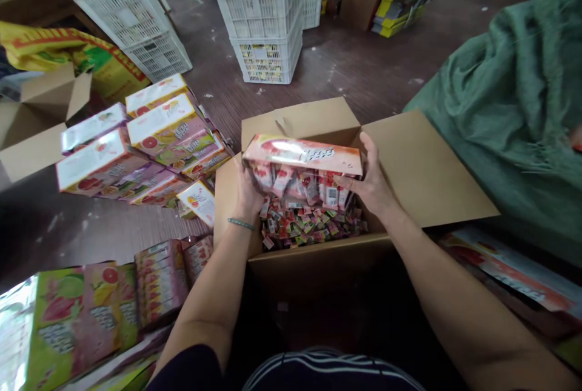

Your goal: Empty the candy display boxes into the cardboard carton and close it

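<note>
Between my two hands is a pink and orange display box [309, 154], tilted so that the small wrapped packets [304, 185] inside it show at its front. My left hand [248, 188] grips its left end, with a thin bracelet at the wrist. At the right end, my right hand [373, 183] has its thumb on the front and its fingers behind. The box is held over an open cardboard carton [318, 251]. Many loose small packets [309, 224] in red, green and pink lie in the carton. Its flaps are folded outward.
Stacked fruit-print boxes [159, 127] stand to the left, more boxes [86, 318] at the lower left. White plastic crates [268, 15] are stacked beyond the carton. A green woven sack [509, 106] bulges at the right, above another box [513, 270]. An open carton [36, 118] sits far left.
</note>
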The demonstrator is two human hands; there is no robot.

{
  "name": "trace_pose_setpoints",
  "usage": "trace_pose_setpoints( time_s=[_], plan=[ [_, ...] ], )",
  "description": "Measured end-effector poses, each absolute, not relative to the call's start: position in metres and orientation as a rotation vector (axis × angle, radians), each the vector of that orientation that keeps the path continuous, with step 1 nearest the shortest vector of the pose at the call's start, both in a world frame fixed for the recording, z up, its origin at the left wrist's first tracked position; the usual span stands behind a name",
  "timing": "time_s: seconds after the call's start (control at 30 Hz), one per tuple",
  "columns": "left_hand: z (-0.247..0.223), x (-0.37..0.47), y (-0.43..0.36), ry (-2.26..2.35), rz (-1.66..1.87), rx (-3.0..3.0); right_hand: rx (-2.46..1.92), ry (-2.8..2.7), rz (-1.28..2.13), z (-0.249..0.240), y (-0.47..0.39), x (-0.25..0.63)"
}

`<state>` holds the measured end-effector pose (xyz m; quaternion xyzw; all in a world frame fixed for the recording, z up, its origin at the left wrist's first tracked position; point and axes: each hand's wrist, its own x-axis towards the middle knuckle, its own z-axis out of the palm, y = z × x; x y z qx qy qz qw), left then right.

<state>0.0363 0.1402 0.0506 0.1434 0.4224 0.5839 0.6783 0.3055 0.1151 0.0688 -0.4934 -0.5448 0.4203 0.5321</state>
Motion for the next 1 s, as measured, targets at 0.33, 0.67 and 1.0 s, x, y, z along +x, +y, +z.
trace_pose_setpoints(
  time_s=[0.33, 0.67, 1.0],
  plan=[
    [0.053, 0.043, 0.131, 0.885, 1.297, 0.314, -1.099, -1.385, 0.855, 0.077, 0.117, 0.297],
    [0.064, 0.025, 0.129, 0.972, 1.288, 0.662, -1.181, -1.222, 0.952, 0.054, 0.125, 0.301],
    [0.057, 0.007, 0.12, 1.024, 1.39, 0.834, -1.111, -1.359, 0.879, 0.066, 0.107, 0.287]
  ],
)
